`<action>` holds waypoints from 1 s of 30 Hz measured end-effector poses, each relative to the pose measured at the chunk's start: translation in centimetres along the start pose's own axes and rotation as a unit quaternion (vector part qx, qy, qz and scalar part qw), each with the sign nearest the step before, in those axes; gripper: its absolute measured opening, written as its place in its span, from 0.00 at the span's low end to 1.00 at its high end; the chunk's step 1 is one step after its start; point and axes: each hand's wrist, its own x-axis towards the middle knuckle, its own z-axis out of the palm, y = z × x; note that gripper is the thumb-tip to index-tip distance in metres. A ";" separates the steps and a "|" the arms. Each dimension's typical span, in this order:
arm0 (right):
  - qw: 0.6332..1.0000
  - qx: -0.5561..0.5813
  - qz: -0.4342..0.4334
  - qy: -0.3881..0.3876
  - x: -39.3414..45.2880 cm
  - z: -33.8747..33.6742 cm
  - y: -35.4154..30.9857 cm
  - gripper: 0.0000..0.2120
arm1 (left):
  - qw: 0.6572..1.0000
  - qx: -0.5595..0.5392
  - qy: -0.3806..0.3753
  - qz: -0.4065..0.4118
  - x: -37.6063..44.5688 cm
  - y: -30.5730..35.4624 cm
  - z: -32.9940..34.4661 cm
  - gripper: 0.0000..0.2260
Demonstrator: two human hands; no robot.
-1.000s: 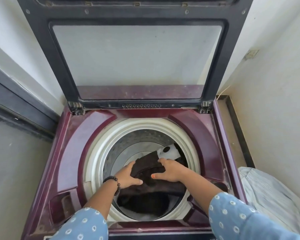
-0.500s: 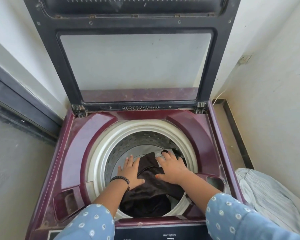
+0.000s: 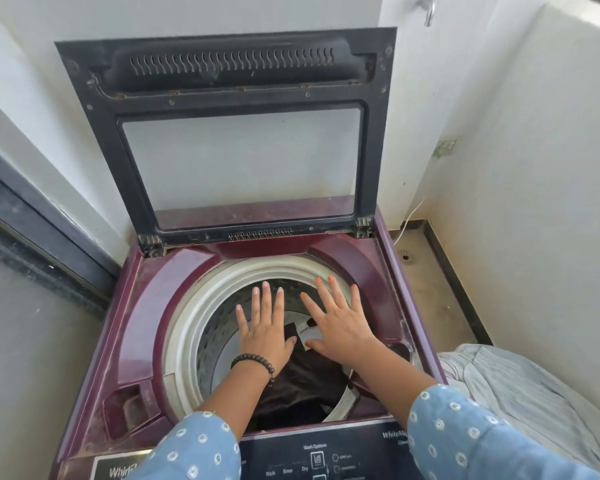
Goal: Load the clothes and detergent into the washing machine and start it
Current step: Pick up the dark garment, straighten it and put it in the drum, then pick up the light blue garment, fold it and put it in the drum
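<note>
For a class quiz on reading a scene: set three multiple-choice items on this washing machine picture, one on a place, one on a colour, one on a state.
1. Where is the dark garment?
A. in the drum
B. on the floor
C. on the lid

2. What colour is the machine top?
A. white
B. maroon
C. green

3. How is the lid?
A. shut
B. raised
C. removed

Answers:
1 A, it lies inside the drum ring.
2 B, the deck around the drum is maroon.
3 B, it stands up on its hinges.
</note>
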 end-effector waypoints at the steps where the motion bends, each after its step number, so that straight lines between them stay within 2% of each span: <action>1: 1.000 -0.001 0.006 0.008 -0.3 -0.2 0.2 0.41 | 1.000 -0.001 0.008 0.001 -0.2 0.2 -0.4 0.41; 14: 0.990 0.049 0.105 0.084 -4.2 -1.7 5.7 0.39 | 0.997 0.003 0.071 0.027 -1.1 4.2 -3.6 0.40; 23: 0.973 0.102 0.185 0.097 -9.4 -1.9 12.8 0.38 | 0.988 0.008 0.119 0.094 -0.3 13.7 -5.9 0.41; 30: 0.951 0.123 0.262 0.107 -14.8 0.5 19.4 0.37 | 0.979 0.028 0.108 0.169 0.1 22.5 -5.6 0.41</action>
